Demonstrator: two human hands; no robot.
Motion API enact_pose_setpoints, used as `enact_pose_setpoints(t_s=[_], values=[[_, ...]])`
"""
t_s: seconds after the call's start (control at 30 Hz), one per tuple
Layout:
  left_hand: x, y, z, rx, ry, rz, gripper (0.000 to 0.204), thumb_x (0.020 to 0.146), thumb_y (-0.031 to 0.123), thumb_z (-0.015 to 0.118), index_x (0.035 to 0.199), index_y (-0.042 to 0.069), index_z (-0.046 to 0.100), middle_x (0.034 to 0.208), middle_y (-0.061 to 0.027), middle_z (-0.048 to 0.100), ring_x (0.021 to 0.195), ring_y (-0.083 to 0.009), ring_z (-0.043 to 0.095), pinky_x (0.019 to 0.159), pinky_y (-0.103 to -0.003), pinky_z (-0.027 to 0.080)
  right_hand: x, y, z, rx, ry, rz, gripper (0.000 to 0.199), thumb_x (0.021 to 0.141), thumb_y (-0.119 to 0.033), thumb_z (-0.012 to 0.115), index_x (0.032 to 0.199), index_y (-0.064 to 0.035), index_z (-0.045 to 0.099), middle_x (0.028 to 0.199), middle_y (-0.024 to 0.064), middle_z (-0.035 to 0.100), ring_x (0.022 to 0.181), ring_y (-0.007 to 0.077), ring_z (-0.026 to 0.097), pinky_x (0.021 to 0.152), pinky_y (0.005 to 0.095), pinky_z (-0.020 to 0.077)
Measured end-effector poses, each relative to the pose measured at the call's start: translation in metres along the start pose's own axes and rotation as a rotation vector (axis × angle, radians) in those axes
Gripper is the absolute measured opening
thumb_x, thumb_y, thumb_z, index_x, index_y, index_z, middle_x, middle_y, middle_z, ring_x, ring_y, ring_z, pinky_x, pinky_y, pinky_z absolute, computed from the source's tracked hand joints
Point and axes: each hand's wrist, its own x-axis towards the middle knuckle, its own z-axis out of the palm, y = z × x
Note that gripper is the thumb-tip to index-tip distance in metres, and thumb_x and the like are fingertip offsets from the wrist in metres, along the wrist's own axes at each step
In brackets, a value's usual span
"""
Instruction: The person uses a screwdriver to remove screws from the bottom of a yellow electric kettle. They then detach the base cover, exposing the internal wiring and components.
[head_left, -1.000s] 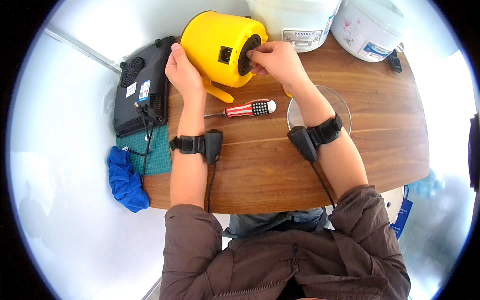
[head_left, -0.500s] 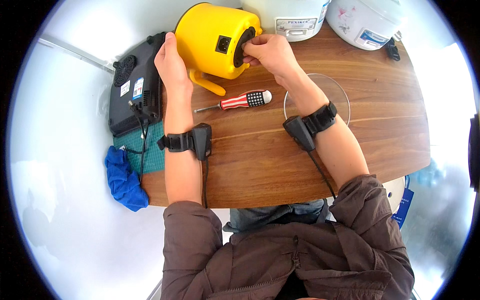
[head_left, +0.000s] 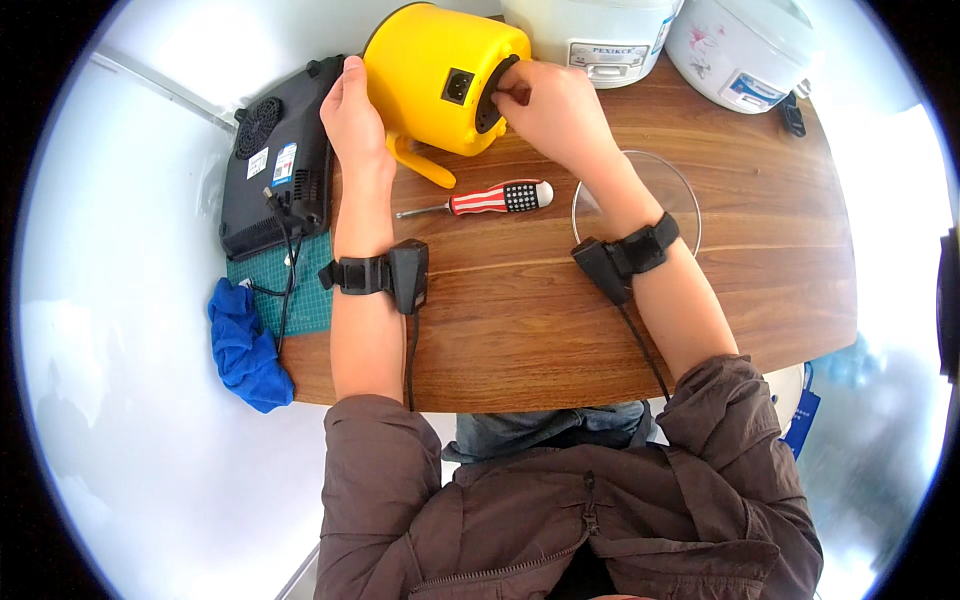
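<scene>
A yellow electric pot (head_left: 425, 75) lies on its side at the far edge of the table, its round base turned to the right. A black power inlet (head_left: 458, 86) is set in its side, and a yellow handle (head_left: 422, 164) points down toward me. My left hand (head_left: 355, 120) holds the pot at its open end, with most fingers hidden behind it. At the black base plate (head_left: 490, 108), my right hand (head_left: 558, 108) is closed in a pinch; what the fingertips grip is hidden. A screwdriver (head_left: 490, 199) with a red, white and black handle lies nearer me.
Two white rice cookers (head_left: 590, 25) (head_left: 720, 50) stand at the back right. A glass lid (head_left: 690, 190) lies under my right forearm. At left are a black induction cooker (head_left: 270, 215), a green cutting mat (head_left: 310, 300), a cable (head_left: 289, 265) and a blue cloth (head_left: 245, 350).
My right hand has turned at the base plate, its knuckles now higher and fingers curled further in. The whole view has shifted slightly; the left hand keeps its hold on the pot.
</scene>
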Motion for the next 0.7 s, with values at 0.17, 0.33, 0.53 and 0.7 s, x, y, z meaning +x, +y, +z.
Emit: enact_pose_setpoints(t_s=[0.17, 0.33, 0.53, 0.7], values=[[-0.0011, 0.0002, 0.0015, 0.046, 0.001, -0.002, 0.035, 0.108, 0.03, 0.058, 0.117, -0.001, 0.071, 0.111, -0.0044, 0.073, 0.101, -0.0129, 0.064, 0.093, -0.031, 0.047, 0.0034, 0.0053, -0.0019, 0.315, -0.21, 0.4, 0.026, 0.091, -0.019, 0.073, 0.104, 0.0029, 0.076, 0.084, 0.0141, 0.077, 0.076, 0.0221, 0.076, 0.07, 0.0324, 0.0602], [-0.0018, -0.0015, 0.0019, 0.02, -0.016, -0.005, 0.036, 0.108, 0.031, 0.058, 0.118, -0.001, 0.071, 0.112, -0.0047, 0.072, 0.103, -0.0133, 0.064, 0.095, -0.031, 0.047, 0.0015, -0.001, -0.0041, 0.787, -0.231, 0.685, 0.03, 0.096, -0.02, 0.071, 0.107, 0.0086, 0.073, 0.091, 0.0113, 0.075, 0.078, 0.0174, 0.073, 0.073, 0.0286, 0.059], [-0.0034, -0.0014, 0.003, 0.029, -0.014, -0.01, 0.035, 0.108, 0.03, 0.057, 0.118, -0.001, 0.071, 0.115, -0.0047, 0.072, 0.104, -0.0132, 0.065, 0.094, -0.031, 0.047, 0.0003, -0.0024, -0.0025, 0.925, -0.164, 0.807, 0.029, 0.095, -0.016, 0.073, 0.109, 0.0084, 0.071, 0.094, 0.0112, 0.075, 0.081, 0.016, 0.072, 0.075, 0.0269, 0.0582], [-0.0035, -0.0016, 0.004, 0.017, -0.012, -0.029, 0.035, 0.108, 0.03, 0.058, 0.118, -0.001, 0.071, 0.115, -0.0044, 0.072, 0.104, -0.0129, 0.065, 0.096, -0.031, 0.047, 0.0007, -0.0027, 0.0017, 0.83, -0.129, 0.76, 0.027, 0.094, -0.015, 0.073, 0.107, 0.0079, 0.071, 0.093, 0.0112, 0.075, 0.081, 0.0161, 0.072, 0.074, 0.0261, 0.058]])
